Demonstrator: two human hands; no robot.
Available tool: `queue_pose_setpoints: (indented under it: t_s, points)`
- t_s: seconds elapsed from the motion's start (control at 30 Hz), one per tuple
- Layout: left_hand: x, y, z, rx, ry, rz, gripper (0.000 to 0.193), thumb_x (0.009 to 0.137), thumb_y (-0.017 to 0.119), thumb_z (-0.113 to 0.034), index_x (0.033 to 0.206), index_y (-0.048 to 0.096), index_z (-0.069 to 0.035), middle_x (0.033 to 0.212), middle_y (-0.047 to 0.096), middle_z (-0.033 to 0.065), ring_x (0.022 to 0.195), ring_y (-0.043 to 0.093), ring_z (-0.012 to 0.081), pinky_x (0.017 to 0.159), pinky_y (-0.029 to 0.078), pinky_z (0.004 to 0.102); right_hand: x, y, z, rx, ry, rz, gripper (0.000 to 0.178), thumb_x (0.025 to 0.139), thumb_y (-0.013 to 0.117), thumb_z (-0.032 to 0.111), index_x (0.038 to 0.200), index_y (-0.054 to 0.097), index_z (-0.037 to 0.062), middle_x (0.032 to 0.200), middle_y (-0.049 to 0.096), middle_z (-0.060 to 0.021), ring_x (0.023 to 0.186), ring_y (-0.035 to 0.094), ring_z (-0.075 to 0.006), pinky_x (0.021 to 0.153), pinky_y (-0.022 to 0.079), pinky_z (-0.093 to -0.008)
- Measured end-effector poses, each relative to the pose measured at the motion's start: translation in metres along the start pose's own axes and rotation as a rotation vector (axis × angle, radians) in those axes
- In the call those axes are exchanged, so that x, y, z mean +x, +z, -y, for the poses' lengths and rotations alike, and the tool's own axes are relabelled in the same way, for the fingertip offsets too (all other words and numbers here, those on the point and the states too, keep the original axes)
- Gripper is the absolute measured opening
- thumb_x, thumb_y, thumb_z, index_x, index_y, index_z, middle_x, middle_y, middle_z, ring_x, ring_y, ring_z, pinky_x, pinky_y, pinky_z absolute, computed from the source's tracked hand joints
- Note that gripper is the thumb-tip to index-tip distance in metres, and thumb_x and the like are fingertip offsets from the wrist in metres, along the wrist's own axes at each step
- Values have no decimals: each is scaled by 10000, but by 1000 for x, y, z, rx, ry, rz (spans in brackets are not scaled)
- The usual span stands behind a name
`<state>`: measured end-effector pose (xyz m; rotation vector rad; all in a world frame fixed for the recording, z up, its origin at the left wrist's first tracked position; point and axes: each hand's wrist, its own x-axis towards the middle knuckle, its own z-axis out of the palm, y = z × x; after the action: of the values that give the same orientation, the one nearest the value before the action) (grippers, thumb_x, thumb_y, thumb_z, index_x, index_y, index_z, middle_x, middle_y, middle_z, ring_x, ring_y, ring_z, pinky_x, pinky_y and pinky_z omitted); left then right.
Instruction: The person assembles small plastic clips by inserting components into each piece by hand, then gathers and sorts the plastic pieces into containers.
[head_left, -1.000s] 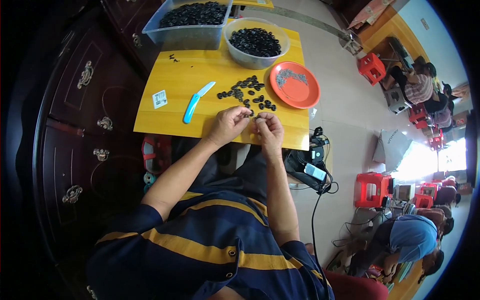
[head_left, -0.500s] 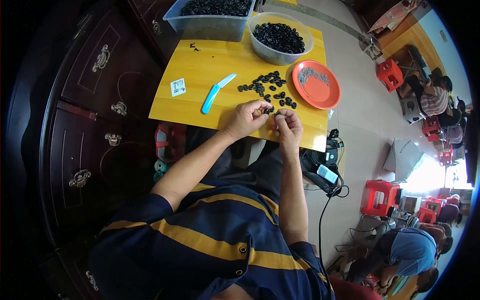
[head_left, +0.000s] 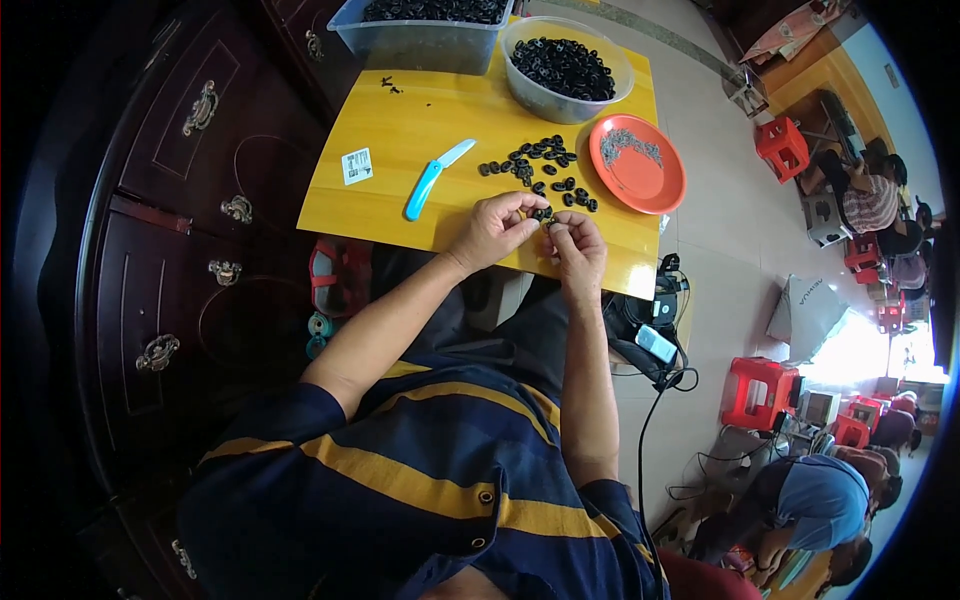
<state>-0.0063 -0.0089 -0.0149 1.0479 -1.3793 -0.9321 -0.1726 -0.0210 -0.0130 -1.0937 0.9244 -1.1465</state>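
Over the near edge of the yellow table, my left hand [head_left: 497, 232] pinches a small black oval piece [head_left: 541, 214] between thumb and forefinger. Close beside it, the fingertips of my right hand [head_left: 577, 250] are pressed together at that piece; whatever they hold is too small and too covered to name. Just beyond my hands lies a loose group of black oval pieces with holes [head_left: 524, 166]. To the right, an orange-red plate [head_left: 640, 190] carries a heap of tiny grey metal bits [head_left: 630, 147].
A blue-handled folding knife [head_left: 425, 190] lies open left of the pieces, near a white printed card [head_left: 357, 166]. At the far side stand a round clear tub [head_left: 540, 100] and a rectangular bin [head_left: 420, 45], both full of black pieces. Dark cabinets [head_left: 160, 260] line the left. Other people sit at right.
My right fingertips have drawn slightly nearer to my left ones at the black piece. The table view has shifted a little; the things on it lie as before.
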Motion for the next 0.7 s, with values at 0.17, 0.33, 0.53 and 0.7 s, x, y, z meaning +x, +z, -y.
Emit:
queue_pose_setpoints:
  t_s: [0.17,0.33,0.53,0.7]
  points:
    - [0,-2,-2,11,-9,20,272,852,632,25,1119,661,-12,899,685,-3,594,543,14,593,465,195,2,0,-1,-17,18,-6,116,946,616,72,1056,616,34,801,640,6,654,571,-61,554,423,-182]
    - [0,-1,-2,9,-1,2,270,855,629,18,1120,664,-14,897,684,-4,599,545,14,596,470,196,1,1,2,6,57,2,119,938,594,19,1054,615,3,834,636,-8,689,563,-69,642,463,-207]
    - [0,-1,-3,-6,4,1,272,851,636,10,1121,666,-12,885,676,-4,608,551,14,602,473,193,3,0,-1,-24,38,7,118,945,616,56,1057,611,22,824,645,-6,675,571,-73,602,448,-197]
    - [0,-5,0,15,-33,46,272,882,636,-21,1153,659,-22,1002,694,9,739,636,32,709,515,198,4,-1,-3,-2,20,4,109,948,614,58,1051,609,23,827,648,-11,670,573,-75,602,458,-200]
